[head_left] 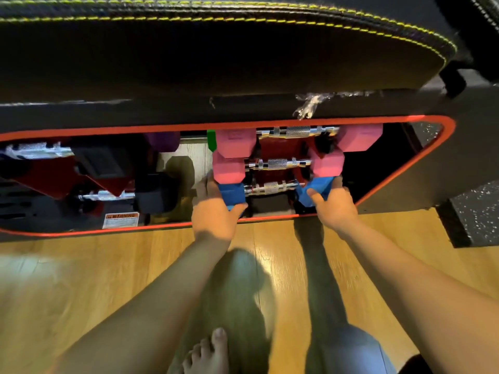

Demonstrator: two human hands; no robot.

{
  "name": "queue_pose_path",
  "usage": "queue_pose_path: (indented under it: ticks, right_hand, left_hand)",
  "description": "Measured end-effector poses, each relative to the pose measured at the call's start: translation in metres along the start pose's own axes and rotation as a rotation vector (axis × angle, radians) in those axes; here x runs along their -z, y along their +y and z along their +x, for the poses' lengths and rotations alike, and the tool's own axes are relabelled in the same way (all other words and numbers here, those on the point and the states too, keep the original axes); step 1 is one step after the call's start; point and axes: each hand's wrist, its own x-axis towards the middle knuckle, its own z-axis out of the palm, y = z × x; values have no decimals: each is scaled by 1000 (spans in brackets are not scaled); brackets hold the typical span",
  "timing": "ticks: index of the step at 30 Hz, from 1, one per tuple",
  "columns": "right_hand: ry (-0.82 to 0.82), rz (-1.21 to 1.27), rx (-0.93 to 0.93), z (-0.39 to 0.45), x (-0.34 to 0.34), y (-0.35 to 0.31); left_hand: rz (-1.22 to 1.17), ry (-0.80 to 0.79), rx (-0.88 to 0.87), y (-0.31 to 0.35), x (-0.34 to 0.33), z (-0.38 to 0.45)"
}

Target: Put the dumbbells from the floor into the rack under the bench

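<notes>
Seating the blue dumbbell (272, 188) into the lowest slot of the rack (270, 149) under the bench (216, 63), with both hands on it. Left hand (216, 211) wrapped round the left blue head, thumb on the near face and fingers curled up along its outer side; right hand (334, 205) clamped round the right blue head in the same way. Chrome handle running level between the two heads, just below the lower pink dumbbell (278, 164) and touching or nearly touching it at the left end; cannot tell which. Second pink dumbbell (299, 136) parked above that, at the top of the same stack. Further left in the opening, black dumbbells (151, 190) on another part of the rack, with a purple one (164, 140) behind. Orange trim (405, 168) framing the whole opening, and wooden floor (135, 265) below it, no loose dumbbells showing on the visible part.

Judged as the closing part of placing this one: inside the opening already, but not yet plainly resting on its cradle. Next move likely calls for easing it back and down until both ends bear on the supports, keeping it level, then loosening the fingers without catching them against the pink heads above or the orange edge.
</notes>
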Motion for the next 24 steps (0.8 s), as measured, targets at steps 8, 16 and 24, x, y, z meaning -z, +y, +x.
queue_pose_path:
  ticks: [8, 16, 24]
  right_hand:
    - [2, 7, -1, -2, -2, 5]
    - [-36, -18, -12, 1, -2, 9]
    - [-43, -26, -2, 3, -5, 6]
  left_hand:
    - [19, -29, -11, -8, -9, 10]
    - [2, 24, -30, -7, -9, 13]
    - [-101, -82, -41, -3, 17, 14]
